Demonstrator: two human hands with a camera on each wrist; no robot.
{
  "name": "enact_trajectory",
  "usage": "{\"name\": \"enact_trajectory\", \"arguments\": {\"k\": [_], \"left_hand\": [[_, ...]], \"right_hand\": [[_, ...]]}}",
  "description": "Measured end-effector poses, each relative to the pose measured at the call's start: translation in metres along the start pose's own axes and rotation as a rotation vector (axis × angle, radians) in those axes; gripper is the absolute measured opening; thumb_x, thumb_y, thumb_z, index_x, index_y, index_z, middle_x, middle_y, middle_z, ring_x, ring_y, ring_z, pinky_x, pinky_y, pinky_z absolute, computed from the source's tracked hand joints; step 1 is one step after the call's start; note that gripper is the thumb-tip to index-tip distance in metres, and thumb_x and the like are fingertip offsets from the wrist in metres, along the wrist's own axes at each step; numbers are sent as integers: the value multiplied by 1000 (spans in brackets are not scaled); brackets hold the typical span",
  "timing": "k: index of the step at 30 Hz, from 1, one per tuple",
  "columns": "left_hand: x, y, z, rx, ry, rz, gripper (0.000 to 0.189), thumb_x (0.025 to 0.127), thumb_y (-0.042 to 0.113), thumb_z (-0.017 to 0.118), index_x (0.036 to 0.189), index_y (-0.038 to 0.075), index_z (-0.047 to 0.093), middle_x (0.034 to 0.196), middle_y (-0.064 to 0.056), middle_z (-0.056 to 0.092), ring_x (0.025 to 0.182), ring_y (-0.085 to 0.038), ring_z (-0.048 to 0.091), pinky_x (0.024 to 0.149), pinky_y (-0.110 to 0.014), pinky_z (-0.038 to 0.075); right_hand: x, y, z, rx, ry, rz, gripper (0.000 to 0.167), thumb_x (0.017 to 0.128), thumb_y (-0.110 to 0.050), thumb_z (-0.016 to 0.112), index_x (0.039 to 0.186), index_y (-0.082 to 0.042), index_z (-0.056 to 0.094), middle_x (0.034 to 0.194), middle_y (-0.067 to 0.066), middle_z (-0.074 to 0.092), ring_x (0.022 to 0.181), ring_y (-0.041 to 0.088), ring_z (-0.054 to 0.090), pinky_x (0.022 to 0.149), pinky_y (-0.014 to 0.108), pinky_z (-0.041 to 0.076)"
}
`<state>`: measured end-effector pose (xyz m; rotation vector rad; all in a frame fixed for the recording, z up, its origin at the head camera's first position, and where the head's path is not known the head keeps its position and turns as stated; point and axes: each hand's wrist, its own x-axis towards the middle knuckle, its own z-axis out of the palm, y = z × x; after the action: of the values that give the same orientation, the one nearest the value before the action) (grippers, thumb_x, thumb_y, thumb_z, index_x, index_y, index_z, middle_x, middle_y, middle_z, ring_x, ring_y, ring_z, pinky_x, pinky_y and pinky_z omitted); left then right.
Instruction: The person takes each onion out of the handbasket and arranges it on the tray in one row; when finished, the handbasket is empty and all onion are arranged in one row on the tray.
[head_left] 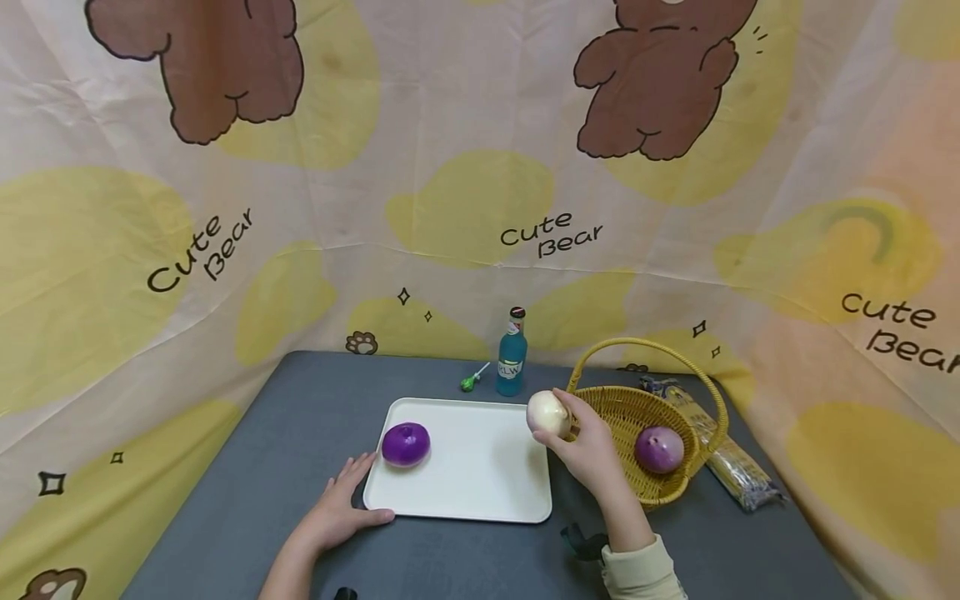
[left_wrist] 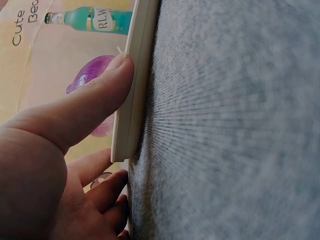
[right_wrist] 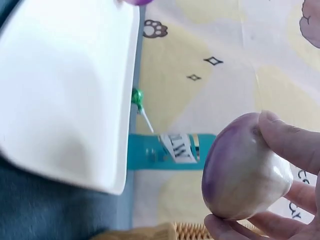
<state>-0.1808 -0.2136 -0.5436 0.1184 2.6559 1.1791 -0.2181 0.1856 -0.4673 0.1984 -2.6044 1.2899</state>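
My right hand pinches a white-and-purple onion between thumb and fingers, raised above the right end of a white tray and beside the basket. In the right wrist view the onion shows its purple side, with the thumb on top and fingers beneath. My left hand lies spread at the tray's near left corner. Its thumb touches the tray rim in the left wrist view. A glossy deep purple round vegetable sits on the tray's left side. Another purple onion lies in the yellow wicker basket.
Behind the tray stand a blue-green bottle and a green lollipop, which lies flat. The basket's tall handle arches up at the right. A long clear packet lies beyond it. A printed cloth hangs behind the grey table.
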Motion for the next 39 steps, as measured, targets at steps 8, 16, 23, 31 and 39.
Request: {"name": "enact_trajectory", "arguments": {"k": [8, 16, 23, 31, 39], "left_hand": [[0, 1, 0, 2, 2, 2, 109, 76, 43, 87, 159, 6, 28, 164, -25, 23, 154, -48, 4, 119, -72, -1], [-2, 1, -1, 7, 7, -8, 109, 75, 43, 87, 159, 6, 28, 165, -25, 23, 154, -48, 4, 119, -71, -2], [-1, -1, 0, 5, 10, 10, 109, 76, 43, 87, 160, 7, 28, 164, -26, 22, 154, -48, 4, 119, -71, -2], [-1, 0, 0, 12, 11, 4, 109, 75, 44, 87, 159, 6, 28, 165, -24, 24, 154, -48, 5, 119, -71, -1], [-1, 0, 0, 1, 8, 3, 109, 75, 43, 87, 159, 6, 28, 164, -26, 24, 153, -49, 5, 119, -71, -2]], "right_hand": [[-2, -9, 16, 27, -16, -18, 74, 78, -28, 88, 143, -13, 57, 143, 13, 59, 122, 33, 61, 95, 53, 57], [-1, -16, 28, 59, -44, -17, 73, 78, -29, 88, 143, -13, 58, 143, 14, 59, 121, 34, 61, 93, 54, 57], [1, -18, 40, 71, -51, -39, 73, 77, -27, 89, 142, -12, 58, 144, 13, 58, 128, 35, 58, 93, 53, 58], [3, -19, 55, 93, -90, -68, 73, 78, -27, 89, 142, -10, 58, 144, 13, 58, 131, 33, 56, 93, 52, 58], [3, -23, 66, 102, -135, -41, 73, 79, -28, 88, 143, -13, 57, 143, 8, 59, 131, 30, 56, 97, 53, 56]]}}
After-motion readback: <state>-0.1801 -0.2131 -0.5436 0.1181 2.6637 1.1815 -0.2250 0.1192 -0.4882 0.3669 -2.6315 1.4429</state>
